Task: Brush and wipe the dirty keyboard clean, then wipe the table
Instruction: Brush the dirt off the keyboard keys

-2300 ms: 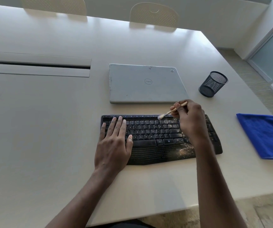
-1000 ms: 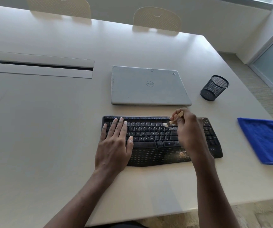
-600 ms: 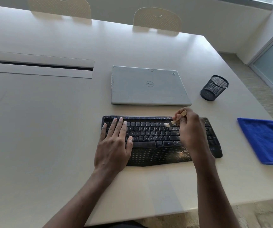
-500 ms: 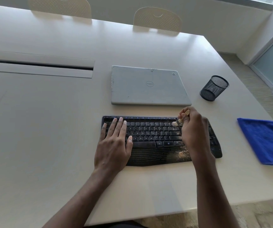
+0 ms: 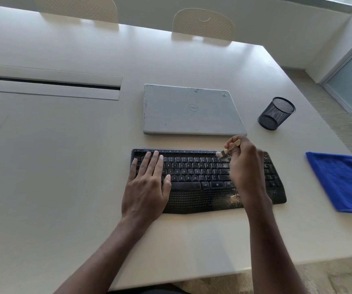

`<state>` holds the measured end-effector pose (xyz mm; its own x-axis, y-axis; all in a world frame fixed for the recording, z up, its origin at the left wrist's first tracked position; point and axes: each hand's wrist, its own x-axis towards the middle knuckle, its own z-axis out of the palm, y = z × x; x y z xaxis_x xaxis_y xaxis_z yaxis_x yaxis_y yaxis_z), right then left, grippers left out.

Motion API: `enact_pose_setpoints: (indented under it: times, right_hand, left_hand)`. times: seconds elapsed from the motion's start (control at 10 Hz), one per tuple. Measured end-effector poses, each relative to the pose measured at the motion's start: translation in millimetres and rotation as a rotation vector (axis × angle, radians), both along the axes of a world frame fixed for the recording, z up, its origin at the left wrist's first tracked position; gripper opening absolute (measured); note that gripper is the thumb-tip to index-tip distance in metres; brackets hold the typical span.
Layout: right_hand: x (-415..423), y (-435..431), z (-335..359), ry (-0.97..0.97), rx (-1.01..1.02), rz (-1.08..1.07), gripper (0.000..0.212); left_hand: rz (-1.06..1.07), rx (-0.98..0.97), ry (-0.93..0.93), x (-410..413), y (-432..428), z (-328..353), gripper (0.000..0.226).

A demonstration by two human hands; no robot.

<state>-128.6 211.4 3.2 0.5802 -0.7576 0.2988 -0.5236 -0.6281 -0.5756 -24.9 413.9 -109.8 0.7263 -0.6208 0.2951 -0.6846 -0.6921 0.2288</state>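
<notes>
The left hand (image 5: 147, 187) lies flat on the left end of the black keyboard (image 5: 202, 179), its fingers straight and spread over the keys, the palm on the wrist rest. The right hand (image 5: 244, 166) pinches a small wooden-handled brush (image 5: 226, 151) in curled fingers, the pale bristles touching the top row of keys towards the right side. Light crumbs and dust speckle the keys near the bristles and lie in a patch on the wrist rest by the right wrist. The keyboard sits near the front edge of the pale table (image 5: 54, 166). Just behind it lies a closed silver Dell laptop (image 5: 192, 110). A black mesh pen cup (image 5: 276, 113) stands to the laptop's right, and a folded blue cloth (image 5: 340, 183) lies right of the keyboard, apart from it. Two chair backs (image 5: 202, 24) show beyond the far edge.
</notes>
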Motion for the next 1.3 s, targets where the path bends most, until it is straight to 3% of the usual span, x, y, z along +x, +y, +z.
enact_pose_setpoints:
  times: [0.9, 1.1, 1.3]
  right_hand:
    - [2.3, -1.2, 13.9, 0.082, 0.090, 0.018, 0.016]
    - [-2.0, -0.8, 12.5, 0.181, 0.099, 0.042, 0.021]
    - [-1.8, 3.2, 14.4, 0.121, 0.086, 0.038, 0.021]
  left_hand:
    - [0.000, 0.001, 0.005, 0.7, -0.2, -0.7, 0.065]
    - [0.000, 0.001, 0.007, 1.0, -0.5, -0.3, 0.065]
    - [0.000, -0.003, 0.005, 0.4, 0.0, -0.5, 0.064]
